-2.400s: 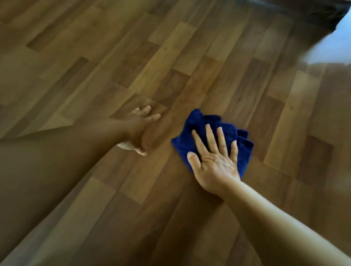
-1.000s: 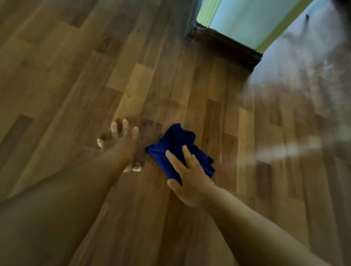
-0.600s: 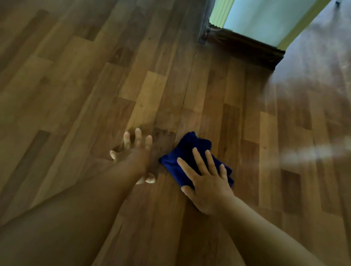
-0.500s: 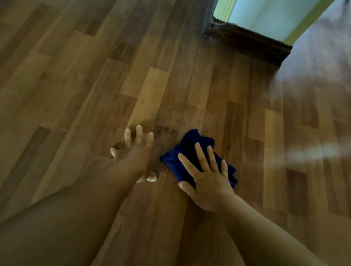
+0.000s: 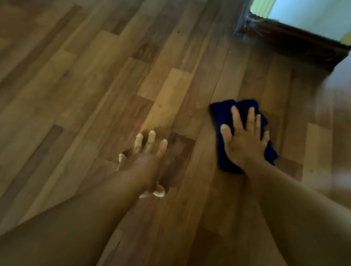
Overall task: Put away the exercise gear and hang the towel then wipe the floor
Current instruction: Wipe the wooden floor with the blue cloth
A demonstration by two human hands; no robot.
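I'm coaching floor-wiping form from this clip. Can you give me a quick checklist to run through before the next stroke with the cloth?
1. Right hand flat on the blue cloth, fingers spread: ok.
2. Cloth lying on the wooden floor: ok.
3. Left hand braced open on the floor, apart from the cloth: ok.
4. Floor ahead of the cloth, toward the dark skirting board, free of objects: ok.
5. Cloth damp or clean enough: cannot tell.

The right hand (image 5: 244, 140) hides much of the blue cloth (image 5: 220, 112).

Crumpled blue cloth (image 5: 222, 114) flat on floor (image 5: 110, 78)
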